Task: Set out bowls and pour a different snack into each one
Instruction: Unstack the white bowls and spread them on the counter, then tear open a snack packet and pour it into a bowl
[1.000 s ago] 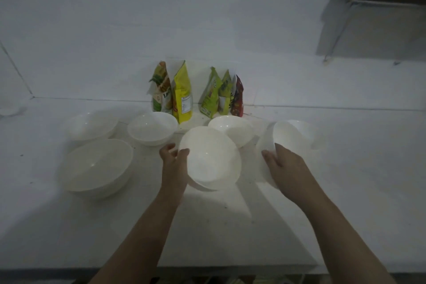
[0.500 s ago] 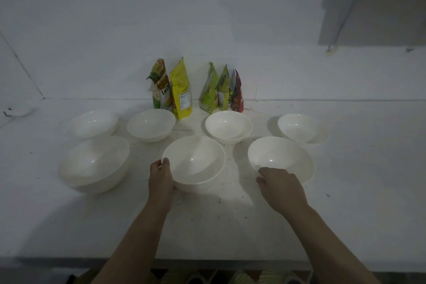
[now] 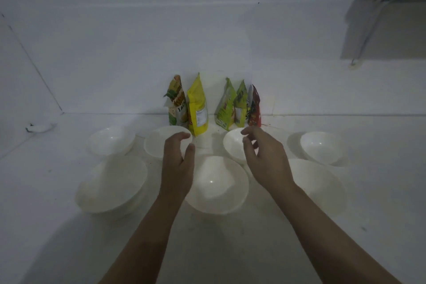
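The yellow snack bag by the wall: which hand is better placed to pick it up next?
Probably the left hand. It is open above the bowls, with its fingertips just below the yellow snack bag. The right hand, also open and empty, sits nearer the green and red bags.

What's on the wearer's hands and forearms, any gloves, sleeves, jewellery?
Nothing worn that shows. Left hand and right hand are bare: no gloves, rings, watch or bands visible. Both forearms are bare to the frame edge, no sleeve in view. Dim light, so fine marks can't be ruled out.

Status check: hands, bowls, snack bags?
Left hand and right hand open, empty, above the bowls. Seven bowls set out, all empty. Snack bags upright at wall, untouched. Nothing blocking.
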A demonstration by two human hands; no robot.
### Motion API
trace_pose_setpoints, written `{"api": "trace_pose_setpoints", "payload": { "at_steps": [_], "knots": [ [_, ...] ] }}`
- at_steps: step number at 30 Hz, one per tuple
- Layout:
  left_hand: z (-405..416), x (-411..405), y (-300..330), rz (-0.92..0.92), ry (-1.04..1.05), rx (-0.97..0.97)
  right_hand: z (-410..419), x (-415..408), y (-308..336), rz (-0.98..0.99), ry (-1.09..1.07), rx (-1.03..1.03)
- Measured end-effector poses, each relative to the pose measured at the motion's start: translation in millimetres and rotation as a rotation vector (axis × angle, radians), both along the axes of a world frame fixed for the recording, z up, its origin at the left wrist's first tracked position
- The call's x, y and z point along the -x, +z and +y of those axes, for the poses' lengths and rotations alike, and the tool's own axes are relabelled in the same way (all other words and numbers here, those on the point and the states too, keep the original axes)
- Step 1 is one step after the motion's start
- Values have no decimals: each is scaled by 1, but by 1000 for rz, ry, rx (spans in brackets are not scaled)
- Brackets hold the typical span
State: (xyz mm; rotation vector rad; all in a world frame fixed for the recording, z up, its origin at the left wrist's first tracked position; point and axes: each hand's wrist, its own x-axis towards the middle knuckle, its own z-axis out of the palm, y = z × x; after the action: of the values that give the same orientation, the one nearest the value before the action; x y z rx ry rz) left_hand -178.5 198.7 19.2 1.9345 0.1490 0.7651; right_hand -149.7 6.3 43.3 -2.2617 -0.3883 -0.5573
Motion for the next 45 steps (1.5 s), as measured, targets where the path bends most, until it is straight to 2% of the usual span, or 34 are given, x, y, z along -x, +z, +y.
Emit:
{"api": "trace_pose_setpoints", "payload": {
  "at_steps": [4, 8, 12, 17, 24, 34, 38, 45],
  "knots": [
    [26, -44, 38, -92, -26, -18, 42, -41, 35, -114, 25, -34],
    [65, -96, 67, -64, 2, -97, 82, -85, 63, -181, -4, -18],
    [106, -160, 83, 103, 35, -142, 121, -128, 72, -241, -34, 76],
    [137, -229, 85, 529, 15, -235, 159, -171, 64, -267, -101, 176],
    [146, -261, 68, 651, -185, -243, 186, -195, 45, -198, -181, 215],
    [159, -243, 83, 295, -116, 88, 195, -174, 49, -254, -211, 185],
    [165, -188, 113, 76, -88, 180, 209, -136, 62, -292, -121, 133],
    [169, -45, 144, -112, -49, 209, 231, -41, 74, -279, 83, -50]
  ]
}}
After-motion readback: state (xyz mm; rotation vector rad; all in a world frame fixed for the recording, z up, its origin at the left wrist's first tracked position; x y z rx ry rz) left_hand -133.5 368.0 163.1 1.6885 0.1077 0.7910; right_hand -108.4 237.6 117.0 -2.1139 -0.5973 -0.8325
